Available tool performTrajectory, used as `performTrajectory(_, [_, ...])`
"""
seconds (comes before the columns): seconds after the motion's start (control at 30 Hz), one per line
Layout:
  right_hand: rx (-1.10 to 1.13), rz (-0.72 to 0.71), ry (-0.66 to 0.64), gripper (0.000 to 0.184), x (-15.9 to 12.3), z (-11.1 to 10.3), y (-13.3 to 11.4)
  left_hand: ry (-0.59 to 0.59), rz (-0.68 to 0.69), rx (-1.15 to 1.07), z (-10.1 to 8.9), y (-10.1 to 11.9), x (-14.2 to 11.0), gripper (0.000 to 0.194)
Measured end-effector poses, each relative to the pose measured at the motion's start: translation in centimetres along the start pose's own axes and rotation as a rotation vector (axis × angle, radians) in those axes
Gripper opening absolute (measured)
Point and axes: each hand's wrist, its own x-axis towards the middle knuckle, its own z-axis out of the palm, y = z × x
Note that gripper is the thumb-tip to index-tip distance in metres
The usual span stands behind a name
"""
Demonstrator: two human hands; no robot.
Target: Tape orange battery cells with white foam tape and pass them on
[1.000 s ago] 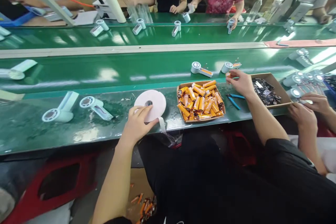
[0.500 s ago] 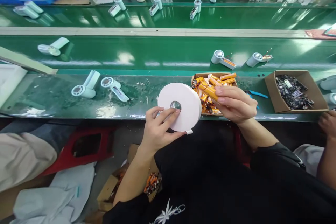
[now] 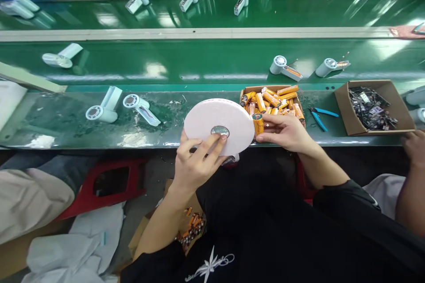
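Note:
My left hand (image 3: 199,161) grips a wide white roll of tape (image 3: 202,119), fingertips at its core hole and the flat side tilted upward. A short loose tape end hangs at the roll's lower right edge. Between the thumb and fingers of my right hand (image 3: 287,132) is an orange battery cell (image 3: 258,124), held upright with one end showing, close beside the roll's right edge. Just behind it sits a cardboard box (image 3: 301,120) heaped with more orange cells (image 3: 274,99), some bearing white patches.
Blue-handled pliers (image 3: 322,115) lie right of the cells, beside a carton (image 3: 368,127) of small dark electronic parts. Pale-blue device housings (image 3: 102,108) rest on the bench and green belt (image 3: 186,59). A co-worker's hand (image 3: 415,150) is at the right edge; others work across.
My right hand has turned the battery cell upright and brought it lower, beside the roll. The tape roll has tilted flatter. Across the belt, a co-worker's hand now grasps a housing.

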Motion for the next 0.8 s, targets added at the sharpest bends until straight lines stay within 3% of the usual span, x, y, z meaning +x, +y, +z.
performTrajectory(0.07, [-0.06,0.024,-0.032,0.052,0.5,-0.8,-1.1,-0.056,0.022,0.015,0.0,0.1,0.2,0.069])
performTrajectory(0.13, [-0.036,-0.003,0.068,0.053,0.7,0.0,-1.1,-0.081,0.018,0.049,0.7,0.7,0.3,0.07])
performTrajectory(0.27, [0.253,-0.109,0.461,0.065,0.1,5.5,2.8,0.118,-0.147,0.112,3.7,4.1,-0.7,0.075])
performTrajectory(0.33, [0.362,-0.117,0.556,0.069,-0.2,7.1,4.8,0.185,-0.262,0.057,4.8,6.7,-2.0,0.084])
performTrajectory(0.4, [0.365,-0.111,0.515,0.07,-0.1,5.6,5.5,0.123,-0.308,-0.088,4.7,9.0,-3.8,0.088])
performTrajectory(0.47, [0.272,-0.173,0.519,0.066,-0.1,1.2,4.4,-0.016,-0.271,-0.266,3.9,9.6,-5.5,0.087])
performTrajectory(0.53, [0.118,-0.32,0.705,0.063,0.1,-3.9,2.4,-0.099,-0.239,-0.343,3.3,8.1,-6.4,0.083])
performTrajectory(0.6, [0.005,-0.413,0.844,0.063,0.4,-7.2,0.4,-0.138,-0.281,-0.317,3.8,4.6,-6.0,0.08])
performTrajectory(0.67, [-0.025,-0.39,0.795,0.066,0.8,-7.6,-0.8,-0.244,-0.337,-0.309,5.0,0.4,-4.4,0.077])
performTrajectory(0.73, [0.027,-0.336,0.64,0.067,0.8,-6.1,-1.2,-0.364,-0.35,-0.364,6.3,-3.5,-2.7,0.074])
performTrajectory(0.8, [0.084,-0.344,0.567,0.063,-0.1,-4.8,-1.0,-0.362,-0.401,-0.356,6.9,-6.8,-1.6,0.064])
